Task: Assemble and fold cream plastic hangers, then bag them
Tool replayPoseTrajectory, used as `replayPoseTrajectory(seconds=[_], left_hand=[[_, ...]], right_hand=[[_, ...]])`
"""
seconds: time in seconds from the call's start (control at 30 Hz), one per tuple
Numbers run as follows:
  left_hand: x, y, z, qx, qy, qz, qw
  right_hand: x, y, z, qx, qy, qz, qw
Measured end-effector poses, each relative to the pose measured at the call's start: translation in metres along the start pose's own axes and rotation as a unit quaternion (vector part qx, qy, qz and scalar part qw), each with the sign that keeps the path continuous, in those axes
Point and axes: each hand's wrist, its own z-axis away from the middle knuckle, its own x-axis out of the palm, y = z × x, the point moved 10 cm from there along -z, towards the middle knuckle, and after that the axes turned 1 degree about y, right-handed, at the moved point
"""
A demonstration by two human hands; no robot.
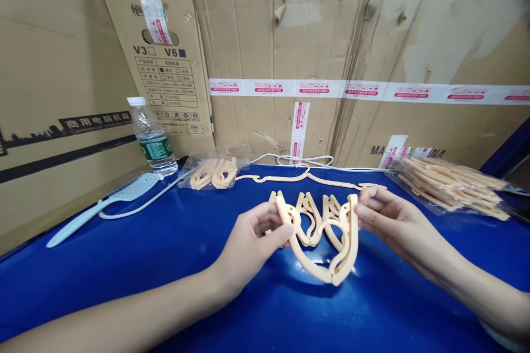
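Observation:
A cream folding clothes hanger (310, 265), bent into a V at its middle joint, is held up between my two hands above the blue table. The fingers and thumb of my left hand (260, 234) pinch its left arm near the upper end. My right hand (387, 212) grips the top of the other arm. Behind it lie more folded hangers (309, 215), partly hidden by the held one and my left hand. Farther back, one unfolded hanger (285, 178) lies stretched wide, its hook pointing toward the cardboard.
A water bottle (155, 146) and a pale blue hairbrush (128, 187) stand and lie at the left. Bagged folded hangers (213, 172) are beside them. A stack of hangers in plastic (451, 182) lies at the right. Cardboard walls (265, 33) and a white cable (323, 160) border the table (199, 309).

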Motion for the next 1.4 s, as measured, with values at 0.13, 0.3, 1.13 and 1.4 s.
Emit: replayPoseTrajectory(seconds=[0.13, 0.3, 1.13, 1.4], left_hand=[[0.005, 0.002, 0.001, 0.013, -0.016, -0.015, 1.000], [0.001, -0.001, -0.001, 0.009, -0.002, -0.022, 1.000], [0.015, 0.006, 0.007, 0.042, -0.057, -0.025, 0.997], [0.019, 0.006, 0.009, 0.040, -0.073, -0.044, 0.996]], right_hand=[[0.028, -0.003, 0.011, 0.002, -0.109, 0.077, 0.991], [0.053, -0.005, 0.025, 0.004, -0.198, 0.112, 0.974], [0.063, 0.001, 0.035, 0.020, -0.234, 0.058, 0.970], [0.061, -0.003, 0.036, 0.014, -0.235, 0.093, 0.967]])
